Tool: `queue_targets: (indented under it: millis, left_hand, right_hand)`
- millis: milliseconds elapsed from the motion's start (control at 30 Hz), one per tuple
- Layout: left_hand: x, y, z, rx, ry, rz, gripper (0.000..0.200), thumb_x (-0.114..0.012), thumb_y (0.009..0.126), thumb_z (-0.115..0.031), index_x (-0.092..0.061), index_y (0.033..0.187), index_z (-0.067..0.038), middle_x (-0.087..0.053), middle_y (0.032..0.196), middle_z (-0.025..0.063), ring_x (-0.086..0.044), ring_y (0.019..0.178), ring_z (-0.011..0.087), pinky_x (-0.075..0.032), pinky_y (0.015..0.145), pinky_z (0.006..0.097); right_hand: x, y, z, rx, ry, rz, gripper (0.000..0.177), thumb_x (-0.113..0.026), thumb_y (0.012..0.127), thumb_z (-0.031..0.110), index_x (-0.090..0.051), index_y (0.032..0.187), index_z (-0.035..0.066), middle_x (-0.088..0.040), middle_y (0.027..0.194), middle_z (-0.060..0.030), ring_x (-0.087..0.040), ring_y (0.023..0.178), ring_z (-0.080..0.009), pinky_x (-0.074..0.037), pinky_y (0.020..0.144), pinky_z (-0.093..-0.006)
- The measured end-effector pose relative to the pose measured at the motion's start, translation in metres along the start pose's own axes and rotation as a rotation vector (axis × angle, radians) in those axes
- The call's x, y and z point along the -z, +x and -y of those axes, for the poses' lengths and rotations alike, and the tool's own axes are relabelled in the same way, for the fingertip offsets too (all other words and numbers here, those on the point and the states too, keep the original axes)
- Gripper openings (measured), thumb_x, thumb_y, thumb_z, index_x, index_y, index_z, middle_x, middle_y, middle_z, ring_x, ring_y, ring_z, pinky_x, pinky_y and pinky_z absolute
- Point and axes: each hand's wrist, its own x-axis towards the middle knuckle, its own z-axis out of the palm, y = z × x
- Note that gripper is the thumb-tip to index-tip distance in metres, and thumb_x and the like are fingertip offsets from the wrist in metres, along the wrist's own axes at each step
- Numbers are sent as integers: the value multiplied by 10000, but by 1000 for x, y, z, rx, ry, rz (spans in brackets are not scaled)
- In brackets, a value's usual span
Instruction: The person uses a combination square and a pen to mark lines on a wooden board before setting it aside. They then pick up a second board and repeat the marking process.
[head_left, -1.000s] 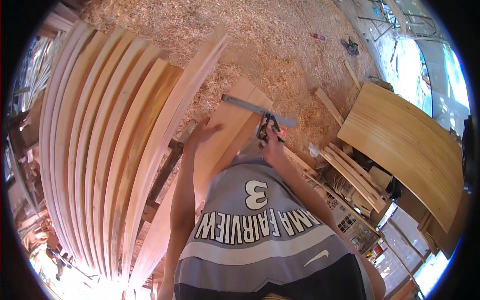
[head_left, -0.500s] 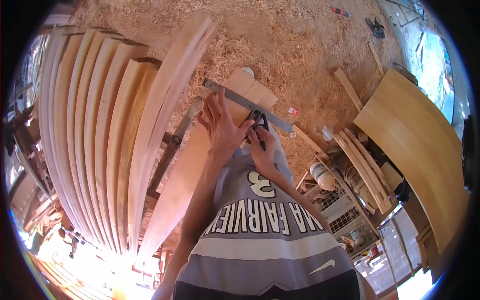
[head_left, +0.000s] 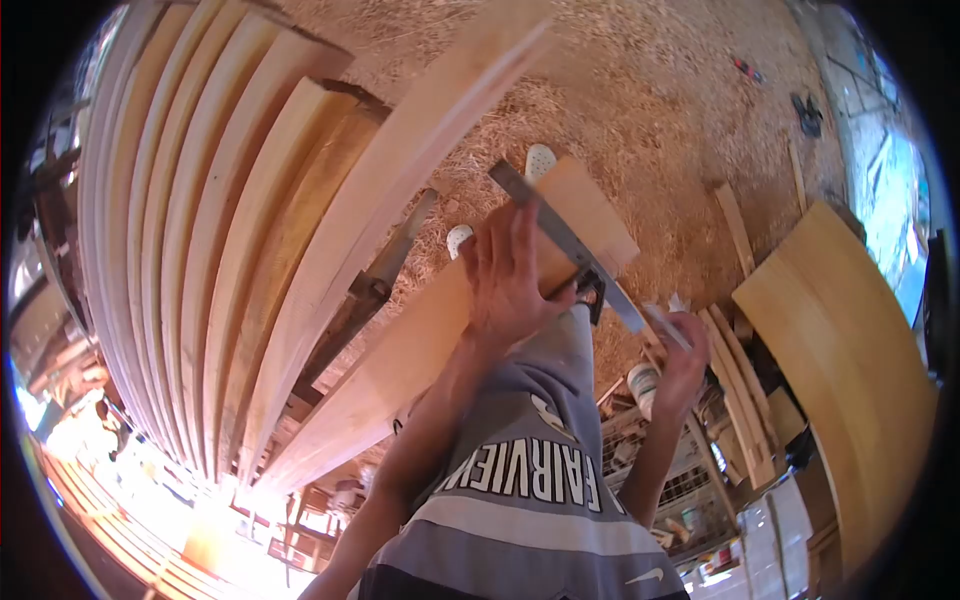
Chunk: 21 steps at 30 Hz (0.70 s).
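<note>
A combination square [head_left: 565, 238] lies slantwise across a long wooden board [head_left: 390, 385], its dark head against the board's near edge. My left hand [head_left: 512, 278] steadies the square, fingers stretched over the board and blade, thumb at the head. Off to the right of the square, my right hand [head_left: 685, 360] is closed around a thin pale stick-like thing [head_left: 668, 327], too blurred to name. The board's far end [head_left: 595, 210] extends past the blade.
Several thick planks [head_left: 230, 200] stand in a row at left. Beside the board is a dark clamp-like bar [head_left: 370, 290]. A broad curved panel [head_left: 850, 390] and wood strips [head_left: 740, 400] are at right. Shavings [head_left: 690, 130] cover the floor, with my white shoe [head_left: 540, 160] showing.
My right hand has left the square's head and moved right with the thin thing. My left hand stays at the square. The whole view has shifted, putting the board and square further right and lower.
</note>
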Motion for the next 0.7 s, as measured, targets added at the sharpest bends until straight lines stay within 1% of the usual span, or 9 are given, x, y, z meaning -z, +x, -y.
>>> queue_targets:
  millis: [100,167,200,233,300,333,367,467,700]
  left_hand:
    - [-4,0,3,-26,-36,-40,1208,-928,610,-374,-342,1619,-60,-494,1468,220,-478,1346,437,-352,1082,617]
    - [-5,1,3,-22,-51,-63,1205,-931,600,-364,-354,1611,-52,-504,1465,212,-494,1337,428,-363,1069,602]
    - [-5,1,2,-43,-64,-66,1202,-934,591,-353,-366,1604,-43,-515,1461,205,-510,1327,419,-375,1055,586]
    - [-5,2,2,-27,-68,-72,1202,-934,591,-353,-366,1604,-43,-515,1461,205,-510,1327,419,-375,1055,586]
    - [-3,2,1,-30,-104,-67,1208,-940,571,-324,-376,1605,-52,-524,1462,199,-531,1317,413,-385,1051,569]
    - [-2,2,0,-19,-113,-64,1208,-940,571,-324,-376,1605,-52,-524,1462,199,-531,1317,413,-385,1051,569]
    - [-1,0,1,-24,-104,-64,1211,-941,563,-316,-379,1604,-55,-521,1470,195,-530,1322,409,-383,1052,568]
    - [0,0,0,-30,-97,-66,1217,-944,550,-310,-385,1602,-61,-519,1478,190,-530,1325,403,-380,1051,568]
    - [1,-1,-1,-14,-98,-55,1214,-948,549,-317,-391,1598,-66,-522,1477,192,-531,1320,399,-371,1051,563]
  right_hand:
    - [1,22,13,225,-129,-118,349,-468,1111,216,-639,1290,-30,-686,1227,-179,-689,1060,-250,-568,961,-401]
    - [2,30,16,183,-436,-72,344,-459,1122,198,-644,1284,-43,-689,1224,-172,-663,1156,-278,-503,1033,-429]
    - [-10,32,22,119,-418,-31,287,-529,1105,197,-674,1234,-15,-720,1138,-161,-679,1104,-318,-504,985,-438]
    - [-14,36,19,121,-429,-17,287,-529,1105,197,-674,1234,-15,-720,1138,-161,-679,1104,-318,-504,985,-438]
    - [-17,39,14,252,-885,248,257,-568,1086,222,-699,1176,20,-713,1054,-169,-683,965,-362,-513,850,-429]
    - [-23,40,14,261,-832,287,234,-626,1051,228,-704,1062,8,-684,953,-185,-636,820,-391,-482,744,-431]
    - [-26,38,14,254,-843,292,234,-626,1051,228,-704,1062,8,-684,953,-185,-636,820,-391,-482,744,-431]
    - [-33,40,15,108,-720,264,276,-694,1005,164,-646,833,-46,-618,758,-176,-556,721,-362,-427,707,-442]
    - [-25,43,-6,63,-526,288,341,-670,1021,132,-545,758,-46,-500,684,-130,-451,690,-272,-358,649,-408]
